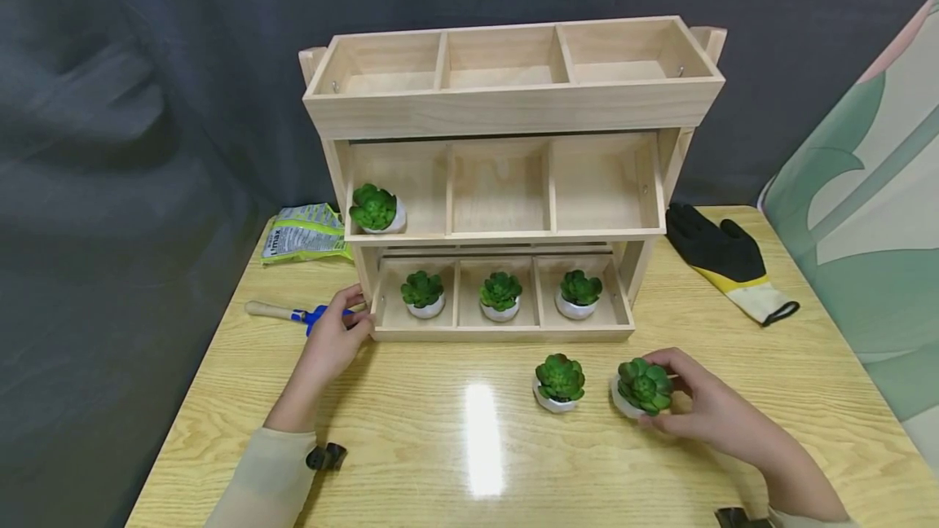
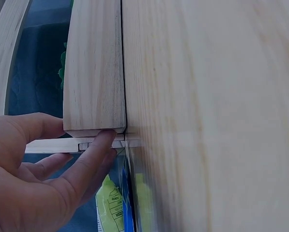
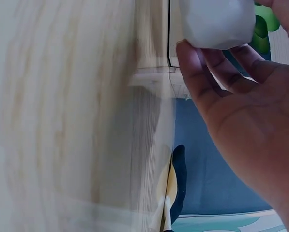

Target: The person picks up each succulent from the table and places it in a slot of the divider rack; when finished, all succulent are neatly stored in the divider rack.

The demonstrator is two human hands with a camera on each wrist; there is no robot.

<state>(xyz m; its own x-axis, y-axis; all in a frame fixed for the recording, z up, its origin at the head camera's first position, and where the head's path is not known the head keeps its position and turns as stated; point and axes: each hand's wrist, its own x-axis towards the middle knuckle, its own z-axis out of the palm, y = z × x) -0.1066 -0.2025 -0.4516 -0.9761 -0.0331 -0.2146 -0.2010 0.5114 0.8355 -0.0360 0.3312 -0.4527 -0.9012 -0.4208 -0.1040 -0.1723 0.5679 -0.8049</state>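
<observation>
My right hand (image 1: 693, 402) holds a small artificial succulent in a white pot (image 1: 642, 387) over the right part of the table, thumb and fingers around the pot. In the right wrist view, fingertips are at the white pot (image 3: 217, 24). My left hand (image 1: 339, 336) touches the lower left front corner of a three-tier wooden planter rack (image 1: 506, 335). Its fingers (image 2: 86, 166) lie against the end of the bottom tray in the left wrist view. Another potted succulent (image 1: 559, 382) stands on the table, left of the held one.
One succulent (image 1: 376, 209) leans in the middle tier's left compartment. The bottom tier has a succulent (image 1: 500, 296) in each of three compartments. A blue trowel (image 1: 275, 310) and green bag (image 1: 304, 235) lie left; a black-yellow glove (image 1: 722, 255) lies right.
</observation>
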